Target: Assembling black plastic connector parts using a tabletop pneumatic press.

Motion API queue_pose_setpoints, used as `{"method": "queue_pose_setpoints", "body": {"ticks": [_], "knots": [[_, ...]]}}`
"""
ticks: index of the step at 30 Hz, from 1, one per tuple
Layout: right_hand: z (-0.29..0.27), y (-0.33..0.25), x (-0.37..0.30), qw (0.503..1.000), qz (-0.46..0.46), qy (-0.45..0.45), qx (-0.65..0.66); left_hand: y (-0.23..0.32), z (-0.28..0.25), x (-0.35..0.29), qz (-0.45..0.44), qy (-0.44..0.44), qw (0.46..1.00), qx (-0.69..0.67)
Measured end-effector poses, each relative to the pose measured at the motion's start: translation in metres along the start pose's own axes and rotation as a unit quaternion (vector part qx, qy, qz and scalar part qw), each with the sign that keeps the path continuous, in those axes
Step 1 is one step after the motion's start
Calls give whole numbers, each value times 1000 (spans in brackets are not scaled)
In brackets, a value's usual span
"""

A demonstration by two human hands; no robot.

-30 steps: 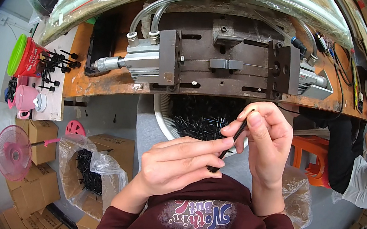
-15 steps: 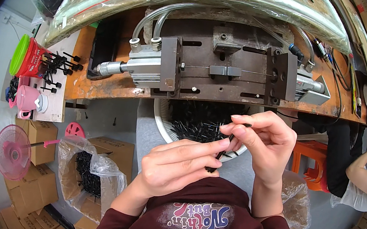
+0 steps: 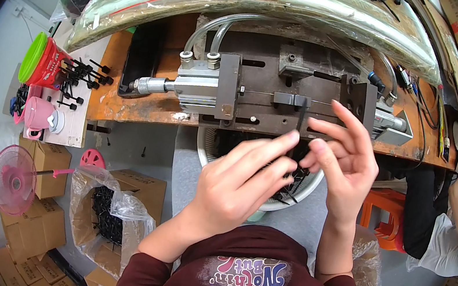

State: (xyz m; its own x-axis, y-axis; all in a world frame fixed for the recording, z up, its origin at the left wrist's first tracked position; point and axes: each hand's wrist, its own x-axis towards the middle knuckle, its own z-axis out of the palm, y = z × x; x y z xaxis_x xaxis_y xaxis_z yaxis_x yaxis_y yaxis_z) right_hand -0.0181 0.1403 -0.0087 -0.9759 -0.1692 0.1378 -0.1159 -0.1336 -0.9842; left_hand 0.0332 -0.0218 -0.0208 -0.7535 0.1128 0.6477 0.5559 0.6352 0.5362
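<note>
My left hand [image 3: 245, 174] is raised over my lap with its fingers closed on a slim black rod [image 3: 302, 117]. The rod points away from me, and its far end overlaps the small grey block [image 3: 283, 98] of the bench fixture in the picture. I cannot tell if they touch. Beside it, my right hand [image 3: 346, 162] has its fingers apart with nothing visible in them. A white basket [image 3: 311, 191] of black parts with thin pins sits under both hands, partly hidden by them.
The dark metal fixture [image 3: 257, 109] with cylinders and clear hoses lies on the wooden bench. A pink mug [image 3: 39, 113], red tub [image 3: 52, 64] and black knobbed parts stand left. Below are a fan [image 3: 14, 180] and a lined box [image 3: 143, 213]. A co-worker [image 3: 452, 244] sits right.
My hands have moved forward toward the fixture. My right fingers have opened away from the black rod, which now points up from my left fingertips. The whole view has shifted slightly.
</note>
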Motion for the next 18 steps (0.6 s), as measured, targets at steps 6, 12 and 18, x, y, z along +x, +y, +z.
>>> {"method": "queue_pose_setpoints", "body": {"ticks": [6, 12, 18], "knots": [[-16, 4, -18, 998, -24, 15, -55, -14, 21, 9, 2, -37, 988, 150], [-17, -7, -29, 996, -73, 2, -50, -12, 16, 28, 4, -96, 972, 212], [29, -29, -35, 930, -360, -35, 63, -12, 18, 30, 1, -103, 970, 221]]}}
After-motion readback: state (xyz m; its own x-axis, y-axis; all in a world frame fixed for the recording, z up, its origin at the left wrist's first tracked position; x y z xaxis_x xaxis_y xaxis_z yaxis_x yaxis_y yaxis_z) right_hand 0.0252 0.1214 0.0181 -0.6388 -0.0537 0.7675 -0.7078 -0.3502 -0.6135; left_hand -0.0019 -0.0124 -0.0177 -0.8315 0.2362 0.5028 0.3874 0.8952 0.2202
